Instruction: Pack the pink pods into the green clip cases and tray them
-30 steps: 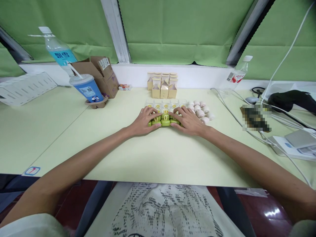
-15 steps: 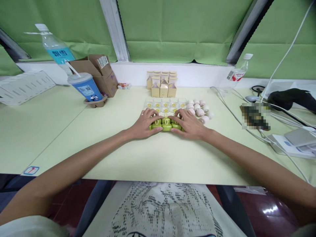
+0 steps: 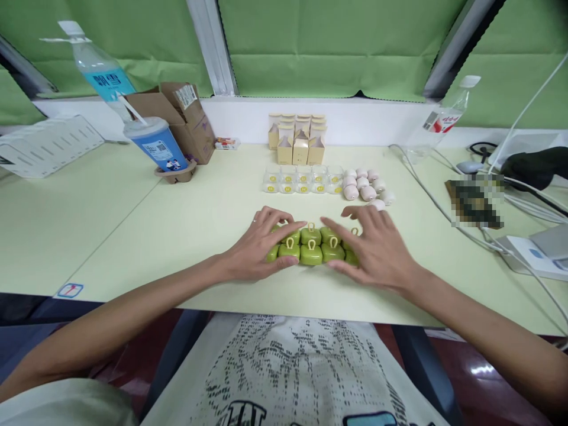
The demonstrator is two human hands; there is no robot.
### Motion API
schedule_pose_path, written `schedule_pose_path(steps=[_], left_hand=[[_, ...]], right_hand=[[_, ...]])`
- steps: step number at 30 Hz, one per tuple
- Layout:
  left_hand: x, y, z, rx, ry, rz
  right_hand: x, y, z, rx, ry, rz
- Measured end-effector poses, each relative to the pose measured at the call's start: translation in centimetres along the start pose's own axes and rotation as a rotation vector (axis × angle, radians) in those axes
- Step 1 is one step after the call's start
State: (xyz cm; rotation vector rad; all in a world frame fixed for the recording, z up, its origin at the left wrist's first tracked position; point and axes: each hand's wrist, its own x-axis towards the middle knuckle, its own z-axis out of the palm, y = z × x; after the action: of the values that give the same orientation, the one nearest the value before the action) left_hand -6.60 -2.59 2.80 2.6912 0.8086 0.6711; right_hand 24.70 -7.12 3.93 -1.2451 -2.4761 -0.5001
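Several shiny green pieces [image 3: 311,255] with small cream loops on top sit packed in two rows on the table. My left hand [image 3: 261,242] lies at the left end of the rows, fingers apart, its thumb along the front row. At the right end, my right hand [image 3: 373,248] is spread, thumb in front and index finger over the back row. Both hands hide some of the end pieces. Behind them stand two rows of small clear cups [image 3: 303,178] with yellow marks, and beside these a cluster of pale pink round pieces [image 3: 362,184].
Small open cream boxes [image 3: 300,148] stand against the wall. To the left are a blue drink cup [image 3: 158,145], a cardboard box [image 3: 195,127] and a water bottle [image 3: 104,77]. On the right are a bottle [image 3: 444,121], cables [image 3: 426,198] and a white device [image 3: 532,254].
The green pieces and both hands have come closer to the table's front edge, away from the clear cups. My right hand has spread and moved right. The view has shifted slightly.
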Motion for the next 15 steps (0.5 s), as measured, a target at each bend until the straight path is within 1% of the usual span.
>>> schedule_pose_path(steps=[2, 3, 4, 5, 7, 8, 10, 13, 15], left_hand=[[0.3, -0.9, -1.7, -0.009, 0.1, -0.01], [0.5, -1.6, -2.7, -0.017, 0.125, -0.031], [0.8, -2.5, -3.6, -0.035, 0.107, -0.062], [1.0, -3.5, -4.4, -0.076, 0.037, -0.069], [1.3, -5.4, -5.4, -0.193, -0.21, -0.083], [1.5, -6.1, -5.7, -0.237, -0.303, -0.085], [1.6, -7.1, -5.7, -0.31, -0.412, -0.084], [1.8, -7.2, -5.2, -0.363, -0.428, -0.126], [1.8, -6.9, -5.0, -0.378, -0.358, -0.188]], right_hand=[[0.5, 2.1, -0.8, -0.034, 0.05, 0.157], [0.8, 3.5, -0.9, -0.059, 0.052, 0.256], [0.9, 4.8, -0.8, -0.091, 0.032, 0.342], [1.0, 6.1, -0.5, -0.117, -0.014, 0.404], [0.9, 8.0, 0.5, -0.136, -0.145, 0.491], [0.8, 8.6, 1.1, -0.136, -0.205, 0.516], [0.5, 8.9, 2.2, -0.136, -0.282, 0.534], [0.2, 8.5, 2.7, -0.142, -0.305, 0.532], [0.0, 8.5, 2.6, -0.103, -0.27, 0.531]])
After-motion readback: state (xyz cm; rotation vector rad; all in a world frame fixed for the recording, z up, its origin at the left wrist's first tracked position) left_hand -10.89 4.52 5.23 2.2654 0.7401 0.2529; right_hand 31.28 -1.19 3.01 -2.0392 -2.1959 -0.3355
